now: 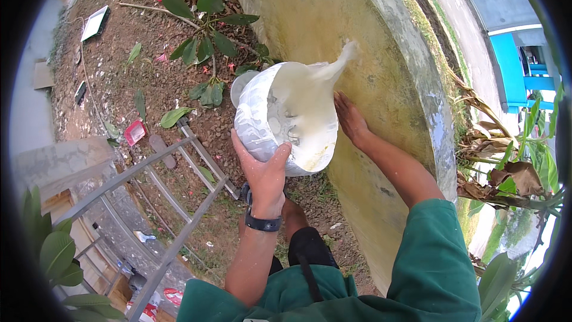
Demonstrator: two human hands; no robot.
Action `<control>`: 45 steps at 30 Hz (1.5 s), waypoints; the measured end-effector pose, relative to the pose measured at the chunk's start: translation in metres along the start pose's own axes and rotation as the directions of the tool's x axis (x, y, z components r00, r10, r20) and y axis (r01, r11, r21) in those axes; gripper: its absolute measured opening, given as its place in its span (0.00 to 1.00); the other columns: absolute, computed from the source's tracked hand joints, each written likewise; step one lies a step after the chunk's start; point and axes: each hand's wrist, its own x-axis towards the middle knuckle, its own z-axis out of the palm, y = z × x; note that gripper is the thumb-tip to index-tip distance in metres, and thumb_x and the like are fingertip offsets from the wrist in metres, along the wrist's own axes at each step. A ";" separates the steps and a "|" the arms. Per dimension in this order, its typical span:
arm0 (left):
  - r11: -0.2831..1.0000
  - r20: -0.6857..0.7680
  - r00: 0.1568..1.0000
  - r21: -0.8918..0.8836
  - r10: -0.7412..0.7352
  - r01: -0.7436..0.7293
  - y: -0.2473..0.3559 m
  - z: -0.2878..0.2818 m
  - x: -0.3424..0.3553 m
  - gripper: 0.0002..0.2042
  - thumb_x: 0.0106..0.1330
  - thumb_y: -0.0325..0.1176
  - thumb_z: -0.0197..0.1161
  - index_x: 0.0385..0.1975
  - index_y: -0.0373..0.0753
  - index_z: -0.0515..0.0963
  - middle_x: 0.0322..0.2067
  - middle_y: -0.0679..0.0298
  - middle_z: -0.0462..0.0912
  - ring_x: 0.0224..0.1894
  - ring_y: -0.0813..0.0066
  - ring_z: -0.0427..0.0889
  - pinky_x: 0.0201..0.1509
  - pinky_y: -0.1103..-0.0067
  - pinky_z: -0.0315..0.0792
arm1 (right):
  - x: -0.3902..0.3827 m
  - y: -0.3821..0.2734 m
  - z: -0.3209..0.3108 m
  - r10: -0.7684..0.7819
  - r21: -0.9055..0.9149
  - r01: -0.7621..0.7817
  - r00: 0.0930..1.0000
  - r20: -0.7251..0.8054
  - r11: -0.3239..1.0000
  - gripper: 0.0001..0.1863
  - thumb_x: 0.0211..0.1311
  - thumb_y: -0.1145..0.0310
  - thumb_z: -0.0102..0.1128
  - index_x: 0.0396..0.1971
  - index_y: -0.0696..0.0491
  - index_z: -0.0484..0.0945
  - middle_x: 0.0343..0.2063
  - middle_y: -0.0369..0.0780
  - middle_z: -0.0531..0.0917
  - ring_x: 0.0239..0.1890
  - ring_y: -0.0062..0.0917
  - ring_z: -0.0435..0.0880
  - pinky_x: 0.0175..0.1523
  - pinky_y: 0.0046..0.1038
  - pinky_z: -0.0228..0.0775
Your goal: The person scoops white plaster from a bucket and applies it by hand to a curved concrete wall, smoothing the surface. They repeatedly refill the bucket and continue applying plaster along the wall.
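Observation:
My left hand (262, 173) grips a white round bowl (253, 113) by its near side, the thumb over the rim and the fingers round the outside. The bowl is tilted toward the wall. Cloudy off-white liquid (328, 77) leaps from it in a stream that reaches up and right against the yellowish, stained wall (381, 77). My right hand (351, 120) lies with its fingers stretched out against the wall, just right of the bowl, holding nothing. Behind the bowl's left edge a pale rounded piece (241, 86) shows; what it is I cannot tell.
A metal ladder (155, 161) lies or leans on the left. A leafy plant (205, 42) grows at the wall's foot. On the soil lie a red tray (135, 133), a sandal (161, 150) and a white-faced panel (95, 22). Beyond the wall's top are dry banana leaves (494, 143).

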 end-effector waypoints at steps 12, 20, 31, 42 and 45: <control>0.955 -0.185 0.937 -0.098 -0.295 0.281 0.024 -0.085 0.020 0.44 0.64 0.20 0.62 0.78 0.49 0.47 0.66 0.54 0.68 0.61 0.58 0.78 0.50 0.62 0.83 | 0.152 0.272 -0.105 0.464 0.004 -0.485 0.835 -0.297 0.875 0.39 0.77 0.44 0.39 0.79 0.52 0.52 0.80 0.37 0.53 0.83 0.31 0.44 0.84 0.46 0.24; 0.928 -0.331 0.867 -0.150 -0.373 0.342 0.006 -0.171 0.045 0.48 0.64 0.19 0.61 0.81 0.50 0.41 0.72 0.52 0.60 0.69 0.54 0.69 0.59 0.58 0.76 | 0.169 0.038 -0.024 0.077 -0.146 -0.081 0.996 -0.037 0.986 0.42 0.77 0.40 0.38 0.81 0.48 0.44 0.82 0.35 0.45 0.83 0.33 0.38 0.84 0.49 0.23; 0.919 -0.210 0.907 -0.234 -0.365 0.316 0.022 -0.185 0.087 0.50 0.61 0.16 0.62 0.80 0.46 0.41 0.73 0.52 0.59 0.71 0.58 0.66 0.65 0.63 0.74 | 0.192 0.116 -0.050 -0.017 -0.063 0.017 1.000 0.004 0.998 0.42 0.75 0.35 0.38 0.81 0.42 0.46 0.82 0.34 0.46 0.83 0.32 0.37 0.84 0.49 0.20; 0.907 -0.148 0.912 -0.248 -0.382 0.340 0.026 -0.158 0.100 0.50 0.58 0.14 0.62 0.80 0.45 0.42 0.72 0.54 0.58 0.71 0.59 0.65 0.68 0.67 0.72 | 0.071 0.086 -0.071 -0.283 -0.090 0.314 0.924 0.255 0.945 0.44 0.78 0.38 0.32 0.81 0.53 0.40 0.82 0.36 0.42 0.83 0.31 0.35 0.85 0.44 0.22; 0.910 -0.145 0.921 -0.273 -0.360 0.313 0.018 -0.164 0.096 0.51 0.57 0.14 0.62 0.80 0.45 0.42 0.72 0.55 0.58 0.72 0.60 0.64 0.69 0.68 0.71 | 0.006 0.052 -0.061 -0.459 -0.047 0.506 0.813 0.357 0.861 0.44 0.78 0.38 0.33 0.81 0.52 0.40 0.82 0.35 0.43 0.83 0.30 0.36 0.85 0.44 0.21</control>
